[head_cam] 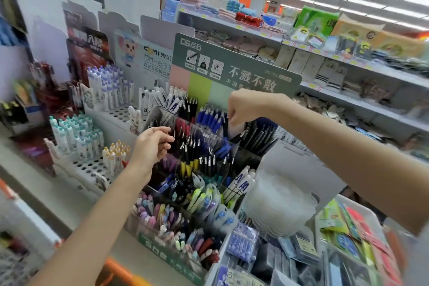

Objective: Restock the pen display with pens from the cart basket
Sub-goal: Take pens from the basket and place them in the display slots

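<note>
Pen pinched beneath right hand, over pen display.

The right hand covers the lower print of the green header card. Below the card, blur conceals whether either hand (the left hand included) pinches a pen. Right of the card, shelf goods are smeared; below it, the basket is cut off by the frame edge.

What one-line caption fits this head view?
In a store aisle, the left hand and right hand reach into a tiered pen display.
</note>
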{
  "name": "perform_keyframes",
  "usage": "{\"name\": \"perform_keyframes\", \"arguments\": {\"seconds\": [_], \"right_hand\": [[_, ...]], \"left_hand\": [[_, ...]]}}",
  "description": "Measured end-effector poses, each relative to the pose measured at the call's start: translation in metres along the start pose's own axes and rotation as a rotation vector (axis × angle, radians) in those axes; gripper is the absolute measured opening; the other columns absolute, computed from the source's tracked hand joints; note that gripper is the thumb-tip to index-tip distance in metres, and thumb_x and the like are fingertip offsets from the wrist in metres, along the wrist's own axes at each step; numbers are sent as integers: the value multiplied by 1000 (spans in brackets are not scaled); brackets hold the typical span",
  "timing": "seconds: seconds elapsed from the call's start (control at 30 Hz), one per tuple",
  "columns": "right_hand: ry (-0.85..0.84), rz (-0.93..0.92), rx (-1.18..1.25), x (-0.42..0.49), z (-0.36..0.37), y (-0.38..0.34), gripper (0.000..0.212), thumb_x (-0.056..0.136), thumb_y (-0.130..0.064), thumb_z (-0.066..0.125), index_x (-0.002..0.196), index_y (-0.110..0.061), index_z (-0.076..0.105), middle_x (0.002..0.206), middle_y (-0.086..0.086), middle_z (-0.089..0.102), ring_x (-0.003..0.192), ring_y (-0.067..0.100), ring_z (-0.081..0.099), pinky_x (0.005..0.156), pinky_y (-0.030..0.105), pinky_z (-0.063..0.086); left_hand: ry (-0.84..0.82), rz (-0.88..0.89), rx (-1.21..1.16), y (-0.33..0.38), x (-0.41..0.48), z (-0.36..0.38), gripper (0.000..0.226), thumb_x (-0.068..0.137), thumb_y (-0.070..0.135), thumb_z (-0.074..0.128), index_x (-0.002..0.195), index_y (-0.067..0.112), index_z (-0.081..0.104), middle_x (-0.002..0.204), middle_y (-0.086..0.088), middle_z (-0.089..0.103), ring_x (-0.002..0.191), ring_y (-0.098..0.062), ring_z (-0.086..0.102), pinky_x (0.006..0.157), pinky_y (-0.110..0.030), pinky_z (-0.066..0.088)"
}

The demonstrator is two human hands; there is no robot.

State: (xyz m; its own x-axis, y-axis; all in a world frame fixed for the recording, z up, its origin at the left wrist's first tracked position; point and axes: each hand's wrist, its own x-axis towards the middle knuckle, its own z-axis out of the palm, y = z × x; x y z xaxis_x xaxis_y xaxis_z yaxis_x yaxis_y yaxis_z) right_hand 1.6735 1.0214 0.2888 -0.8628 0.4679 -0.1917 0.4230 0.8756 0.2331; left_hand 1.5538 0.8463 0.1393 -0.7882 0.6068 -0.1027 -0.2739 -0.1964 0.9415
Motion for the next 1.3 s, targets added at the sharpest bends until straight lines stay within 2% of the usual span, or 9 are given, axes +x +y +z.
{"name": "perform_keyframes", "arguments": {"seconds": [0.1,0.17,0.3,0.43,0.67,0.83,0.97,1.07,1.3], "right_hand": [[-138,44,-105,12,6,-8,25,72,-16,75,58,-8,56,57,5,47,51,24,38,43,21,30],[-206,62,-150,17,11,-10,10,77,-16,74,80,-7,73,76,8,67,61,25,54,50,25,44],[-306,80,-200,25,18,-10,33,81,-21,74,112,-10,72,104,5,72,93,28,69,80,38,59],[-331,68,-256,29,24,-13,23,83,-24,74,78,-8,59,76,4,59,77,29,59,74,38,55],[-251,30,-160,23,21,-4,39,86,-20,70,58,-9,45,55,2,39,52,22,35,51,29,31],[-100,-14,19,22,18,6,17,81,-20,76,72,-6,72,62,2,59,57,20,49,44,18,34],[64,21,207,23,20,9,18,80,-17,77,93,-5,77,85,4,69,73,17,58,59,23,47],[115,48,247,25,27,9,9,80,-11,76,89,-8,78,83,1,69,73,16,59,53,20,44],[141,130,323,32,24,12,18,82,-1,64,80,-7,80,72,6,73,70,21,64,73,33,57]], "left_hand": [[11,4,-7,0,2,-8,24,93,-2,47,97,11,66,79,-4,65,62,-10,53,62,-22,43],[13,-2,8,-2,4,-13,24,94,-1,46,99,10,67,79,-3,65,62,-9,53,59,-19,45],[9,-18,28,-7,5,-16,24,95,0,45,101,9,67,79,-2,66,62,-8,54,58,-17,47],[-13,-22,30,-10,4,-13,26,97,0,43,100,10,67,79,-2,67,62,-9,54,62,-21,46],[-16,-32,41,-13,3,-12,26,97,1,43,97,11,68,79,-2,67,64,-9,55,65,-21,47],[-27,-37,37,-14,2,-9,26,97,0,44,99,10,68,79,-1,67,64,-9,55,69,-24,48],[-24,-44,34,-15,2,-8,27,96,0,44,100,10,68,78,-1,66,62,-8,55,63,-19,49],[-25,-47,32,-17,1,-8,27,96,0,43,99,10,68,79,-1,67,62,-8,55,58,-16,49],[-13,-48,31,-16,0,-11,26,97,0,43,100,9,68,80,-3,66,63,-9,55,56,-14,50]]}}
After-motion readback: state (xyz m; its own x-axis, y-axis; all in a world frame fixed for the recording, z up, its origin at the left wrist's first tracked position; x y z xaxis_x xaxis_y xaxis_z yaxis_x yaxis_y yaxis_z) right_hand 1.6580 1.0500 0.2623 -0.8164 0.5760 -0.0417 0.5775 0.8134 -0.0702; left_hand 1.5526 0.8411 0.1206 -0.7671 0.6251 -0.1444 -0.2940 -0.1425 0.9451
